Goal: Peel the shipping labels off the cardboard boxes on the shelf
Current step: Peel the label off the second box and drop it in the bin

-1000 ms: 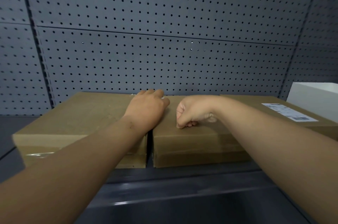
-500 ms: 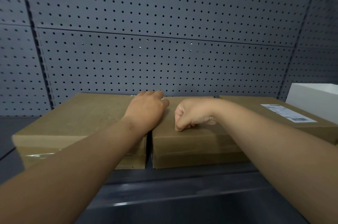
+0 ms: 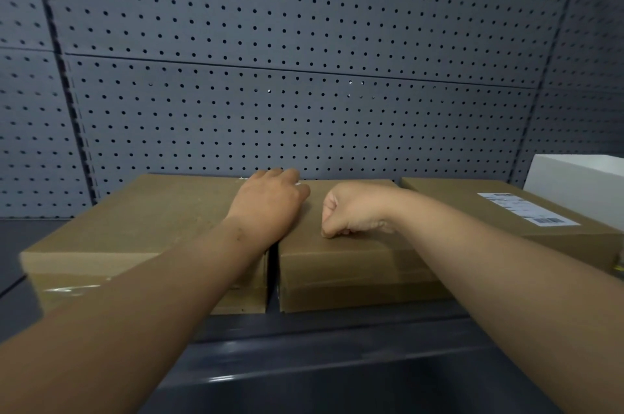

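Note:
Three flat brown cardboard boxes lie side by side on a dark shelf. My left hand (image 3: 270, 200) rests flat across the gap between the left box (image 3: 141, 221) and the middle box (image 3: 341, 261), fingers reaching towards the back edge. A small white scrap shows at its fingertips. My right hand (image 3: 351, 211) is curled into a fist on top of the middle box, fingertips down against the cardboard; nothing shows in it. No label is visible on the left or middle box. The right box (image 3: 456, 197) carries a white shipping label (image 3: 526, 212) on its top.
A white box (image 3: 580, 187) stands at the far right behind the right box. Grey pegboard (image 3: 304, 92) closes the back and sides. The dark shelf lip (image 3: 337, 363) runs in front of the boxes.

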A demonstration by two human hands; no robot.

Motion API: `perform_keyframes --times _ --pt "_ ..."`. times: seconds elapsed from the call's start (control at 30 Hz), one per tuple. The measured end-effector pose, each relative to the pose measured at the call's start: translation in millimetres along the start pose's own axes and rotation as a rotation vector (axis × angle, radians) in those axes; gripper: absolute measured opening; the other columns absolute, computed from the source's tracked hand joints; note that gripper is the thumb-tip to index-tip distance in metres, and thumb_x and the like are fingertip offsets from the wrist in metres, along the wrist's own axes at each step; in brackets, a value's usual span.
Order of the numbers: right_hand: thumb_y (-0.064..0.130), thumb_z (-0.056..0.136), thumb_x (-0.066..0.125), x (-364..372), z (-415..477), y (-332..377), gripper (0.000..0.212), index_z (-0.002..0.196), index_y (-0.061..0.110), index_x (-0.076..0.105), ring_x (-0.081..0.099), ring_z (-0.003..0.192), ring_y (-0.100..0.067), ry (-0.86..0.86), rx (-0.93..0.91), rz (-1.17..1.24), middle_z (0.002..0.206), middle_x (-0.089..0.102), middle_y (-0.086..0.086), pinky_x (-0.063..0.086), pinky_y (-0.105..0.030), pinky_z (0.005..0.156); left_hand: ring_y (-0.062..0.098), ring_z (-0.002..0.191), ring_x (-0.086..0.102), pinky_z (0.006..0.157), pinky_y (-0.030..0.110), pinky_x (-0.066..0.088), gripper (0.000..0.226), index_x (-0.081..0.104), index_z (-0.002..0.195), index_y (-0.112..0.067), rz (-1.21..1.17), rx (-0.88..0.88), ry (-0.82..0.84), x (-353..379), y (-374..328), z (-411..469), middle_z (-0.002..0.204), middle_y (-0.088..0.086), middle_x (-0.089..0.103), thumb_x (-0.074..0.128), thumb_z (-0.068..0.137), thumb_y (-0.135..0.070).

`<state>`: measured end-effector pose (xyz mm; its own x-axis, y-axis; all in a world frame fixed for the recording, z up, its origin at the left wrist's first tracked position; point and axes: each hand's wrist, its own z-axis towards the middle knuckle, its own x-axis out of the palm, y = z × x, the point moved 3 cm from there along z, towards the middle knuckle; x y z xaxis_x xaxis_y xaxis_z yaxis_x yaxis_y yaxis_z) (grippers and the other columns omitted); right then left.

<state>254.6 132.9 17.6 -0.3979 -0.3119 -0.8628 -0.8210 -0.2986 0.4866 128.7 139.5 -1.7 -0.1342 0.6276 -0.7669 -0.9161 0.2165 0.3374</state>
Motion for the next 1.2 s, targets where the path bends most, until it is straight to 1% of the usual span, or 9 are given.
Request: perform_keyframes --times 0.17,0.23,0.3,0.43,0.57,0.73,0.9,1.03,1.2 --pt "0.007 0.082 0.063 -1.5 0.3 -0.2 0.015 0.068 0.012 0.060 0.050 0.059 -0.014 0.012 0.007 -0.026 0.061 0.055 0.000 0.040 -0.021 0.056 0.025 0.100 0.055 0.087 0.034 0.043 0.019 0.059 0.108 -0.014 0.006 -0.027 -0.008 -0.3 1.6 0.2 0.108 0.005 0.056 0.044 0.096 -0.015" --pt "0.013 0.083 0.061 -8.8 4.4 -8.1 0.006 0.080 0.009 0.065 0.053 0.067 -0.019 -0.143 0.065 -0.130 0.072 0.058 -0.006 0.039 -0.023 0.055 0.024 0.097 0.055 0.085 0.033 0.042 0.018 0.060 0.105 -0.014 0.003 -0.042 -0.015 -1.0 2.3 -0.6 0.105 0.004 0.055 0.045 0.095 -0.014" --pt "0.017 0.084 0.060 -10.2 6.9 -14.0 0.019 0.093 0.003 0.070 0.060 0.075 -0.022 -0.239 0.089 -0.142 0.086 0.067 -0.012 0.044 -0.024 0.059 0.023 0.094 0.055 0.083 0.032 0.042 0.016 0.060 0.102 -0.015 0.005 -0.060 -0.021 -1.4 3.5 -0.9 0.103 0.003 0.055 0.046 0.094 -0.013" --pt "0.018 0.084 0.065 4.8 4.6 -5.1 0.007 0.084 0.014 0.071 0.057 0.080 -0.022 -0.014 -0.058 -0.031 0.107 0.071 -0.019 0.045 -0.033 0.074 0.023 0.098 0.055 0.086 0.033 0.042 0.016 0.059 0.103 -0.015 -0.004 -0.078 -0.006 -1.2 5.0 -1.8 0.108 0.004 0.055 0.045 0.094 -0.014" --pt "0.018 0.089 0.059 -17.7 19.5 -27.0 0.024 0.102 0.002 0.069 0.067 0.101 -0.027 -0.251 0.116 -0.166 0.115 0.069 -0.016 0.052 -0.035 0.087 0.022 0.099 0.055 0.089 0.033 0.042 0.020 0.059 0.108 -0.015 -0.006 -0.090 -0.003 -1.0 5.3 -2.5 0.111 0.004 0.055 0.045 0.095 -0.012" --pt "0.016 0.087 0.063 0.8 21.6 -9.8 0.015 0.099 0.011 0.070 0.060 0.087 -0.013 -0.116 -0.046 -0.067 0.092 0.066 0.001 0.046 -0.026 0.080 0.024 0.103 0.055 0.092 0.034 0.042 0.021 0.059 0.110 -0.014 0.001 -0.105 0.007 -1.3 4.6 -2.2 0.113 0.005 0.055 0.044 0.095 -0.013" --pt "0.014 0.086 0.059 -16.6 50.0 -28.8 0.025 0.103 -0.002 0.069 0.067 0.101 -0.028 -0.265 0.102 -0.134 0.094 0.068 -0.008 0.053 -0.037 0.087 0.023 0.103 0.054 0.093 0.035 0.042 0.024 0.059 0.112 -0.014 -0.004 -0.120 0.017 -3.9 5.0 -3.3 0.113 0.005 0.055 0.041 0.096 -0.011" --pt "0.015 0.087 0.061 -5.1 53.4 -13.6 0.013 0.095 0.006 0.067 0.062 0.089 -0.020 -0.170 -0.030 -0.114 0.091 0.065 -0.005 0.048 -0.029 0.077 0.023 0.108 0.053 0.094 0.034 0.041 0.023 0.058 0.112 -0.015 -0.015 -0.122 0.023 -2.6 5.4 -3.2 0.118 0.006 0.054 0.043 0.095 -0.011" --pt "0.015 0.090 0.056 -17.2 73.3 -22.9 0.019 0.075 0.006 0.058 0.057 0.080 -0.027 -0.267 0.098 -0.179 0.073 0.055 -0.009 0.043 -0.030 0.059 0.023 0.104 0.053 0.092 0.033 0.041 0.023 0.058 0.112 -0.014 -0.035 -0.138 0.026 -1.7 5.9 -3.5 0.115 0.005 0.054 0.041 0.096 -0.010"
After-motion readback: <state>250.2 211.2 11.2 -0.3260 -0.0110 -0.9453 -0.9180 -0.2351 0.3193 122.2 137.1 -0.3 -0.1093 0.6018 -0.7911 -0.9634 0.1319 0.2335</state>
